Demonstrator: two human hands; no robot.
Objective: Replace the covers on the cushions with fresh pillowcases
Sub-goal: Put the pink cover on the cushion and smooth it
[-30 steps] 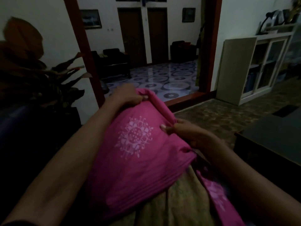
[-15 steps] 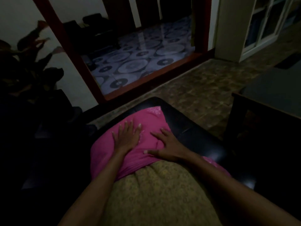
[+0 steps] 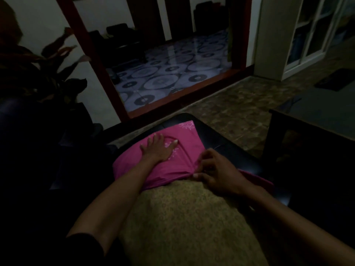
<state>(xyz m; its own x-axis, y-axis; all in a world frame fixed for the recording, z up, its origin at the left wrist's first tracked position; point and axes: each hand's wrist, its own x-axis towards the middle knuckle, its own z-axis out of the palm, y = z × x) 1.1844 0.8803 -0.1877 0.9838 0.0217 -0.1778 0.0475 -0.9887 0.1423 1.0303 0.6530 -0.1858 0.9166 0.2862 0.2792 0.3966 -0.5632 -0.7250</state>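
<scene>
You see matt pink cloth pillowcase (image 3: 184,139), patterned olive fabric cushion (image 3: 184,223), glossy black seat (image 3: 221,143), shiny tiled floor (image 3: 169,73).

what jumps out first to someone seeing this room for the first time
The bright pink pillowcase at centre, half pulled over a tan patterned cushion on a dark seat. The left hand presses flat on it while the right hand pinches its edge. Beyond, a circle-patterned floor gleams through the doorway.

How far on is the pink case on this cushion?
Partly on: the pink pillowcase covers only the far end of the tan cushion. In hand: left hand presses flat on it, right hand pinches its open edge. Left: pulling it over the bare near part.
</scene>
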